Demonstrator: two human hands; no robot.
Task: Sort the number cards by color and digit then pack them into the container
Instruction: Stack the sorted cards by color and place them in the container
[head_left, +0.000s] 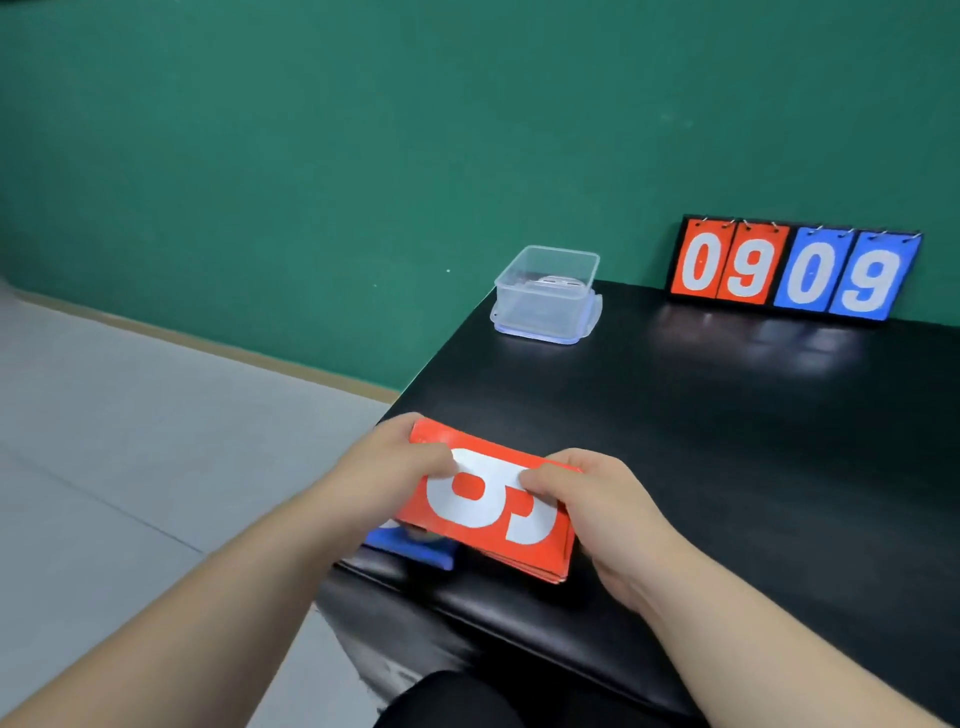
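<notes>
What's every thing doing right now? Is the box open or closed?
Red cards: stacked, held at both ends.
Left hand: grips their left end.
Right hand: grips their right end.
Blue cards: lying on the table, partly under the red ones.
Container: open, upright.
Scoreboard: standing, showing 0909.

Both bare arms reach forward from the bottom of the view, the left arm (208, 597) from the left corner and the right arm (779, 639) from the right corner. The left hand (387, 467) holds the left end of a stack of red cards (488, 514), with its thumb on top and its fingers curled round the far edge. The right hand (597, 501) holds the right end, thumb on top, and the two thumbs are near each other.
</notes>
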